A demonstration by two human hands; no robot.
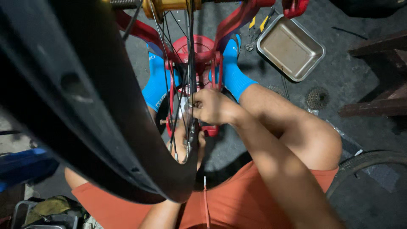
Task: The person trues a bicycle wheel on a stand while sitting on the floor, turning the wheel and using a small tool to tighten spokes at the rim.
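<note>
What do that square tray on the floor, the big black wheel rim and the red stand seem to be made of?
The tray looks like bare metal, probably steel or aluminium: dull silver-grey with soft reflections and pressed corners. The wheel rim is smooth matte black, either carbon or painted alloy; the look leaves that open. The red stand seems to be painted metal, glossy with rigid arms.

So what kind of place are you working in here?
Most likely a bicycle repair workshop, worked from the floor. A spoked wheel sits in a red truing stand, a metal parts tray and pliers lie on the concrete, and a loose gear cassette sits nearby.
</note>
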